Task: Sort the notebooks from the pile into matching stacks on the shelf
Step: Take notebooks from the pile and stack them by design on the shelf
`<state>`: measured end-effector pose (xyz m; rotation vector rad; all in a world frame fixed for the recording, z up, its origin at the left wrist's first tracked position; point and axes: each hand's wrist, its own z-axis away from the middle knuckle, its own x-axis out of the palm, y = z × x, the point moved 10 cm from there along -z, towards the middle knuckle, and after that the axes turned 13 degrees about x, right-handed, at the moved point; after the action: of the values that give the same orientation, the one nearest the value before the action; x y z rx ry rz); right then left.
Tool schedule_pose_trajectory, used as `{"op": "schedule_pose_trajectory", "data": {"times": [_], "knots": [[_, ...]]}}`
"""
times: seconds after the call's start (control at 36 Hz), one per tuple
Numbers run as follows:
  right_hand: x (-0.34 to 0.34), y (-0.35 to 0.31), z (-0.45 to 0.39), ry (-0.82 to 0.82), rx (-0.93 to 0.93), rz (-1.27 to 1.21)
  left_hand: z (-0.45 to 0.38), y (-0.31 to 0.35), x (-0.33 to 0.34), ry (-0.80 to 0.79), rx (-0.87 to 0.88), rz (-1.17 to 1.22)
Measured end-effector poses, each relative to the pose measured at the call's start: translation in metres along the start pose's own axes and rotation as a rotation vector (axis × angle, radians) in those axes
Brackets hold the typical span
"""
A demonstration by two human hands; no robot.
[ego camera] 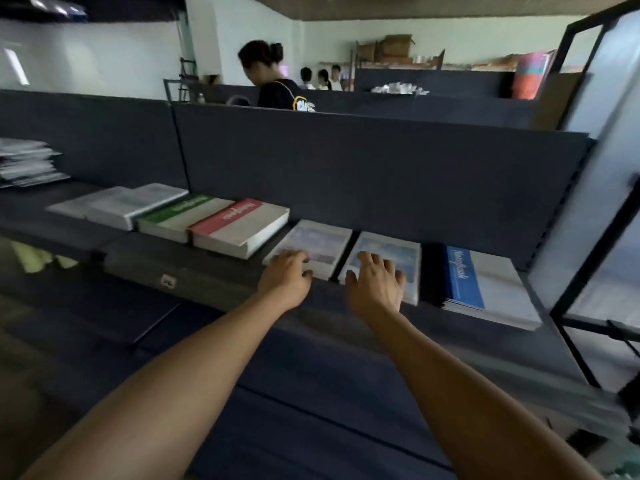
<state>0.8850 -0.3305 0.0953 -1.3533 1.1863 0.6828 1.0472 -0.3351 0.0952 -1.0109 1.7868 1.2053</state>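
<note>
Stacks of notebooks lie in a row on the dark shelf [214, 271]. From the left: a white-grey stack [131, 204], a green-banded stack [183, 216], a red-banded stack [242, 226], two pale blue picture-cover stacks [322, 240] [391, 254], and a blue-banded stack [485, 285]. My left hand [287, 277] rests on the front edge of the left pale blue stack, fingers bent over it. My right hand [375, 285] lies with spread fingers on the right pale blue stack. The frame is blurred.
A dark back panel [381, 168] rises behind the shelf. A loose pile of papers [24, 162] sits far left. A black metal frame [588, 237] stands at the right. A person in a black shirt [273, 81] stands behind the panel, others farther back.
</note>
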Motion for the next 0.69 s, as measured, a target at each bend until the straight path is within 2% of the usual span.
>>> {"op": "schedule_pose_trajectory", "data": {"times": [0.11, 0.25, 0.42, 0.56, 0.69], "knots": [[0.020, -0.058, 0.013, -0.029, -0.058, -0.003, 0.019, -0.059, -0.034, 0.027, -0.065, -0.005], [0.044, -0.124, 0.019, -0.068, -0.045, -0.001, 0.029, -0.130, -0.066, 0.013, -0.104, -0.030], [0.062, -0.184, 0.015, -0.059, -0.020, 0.036, 0.021, -0.196, -0.088, -0.027, -0.069, 0.020], [0.079, -0.206, 0.007, -0.093, 0.029, 0.066, 0.006, -0.226, -0.094, -0.051, -0.012, 0.020], [0.092, -0.210, -0.002, -0.116, 0.079, 0.082, -0.016, -0.228, -0.091, -0.061, 0.102, 0.006]]}}
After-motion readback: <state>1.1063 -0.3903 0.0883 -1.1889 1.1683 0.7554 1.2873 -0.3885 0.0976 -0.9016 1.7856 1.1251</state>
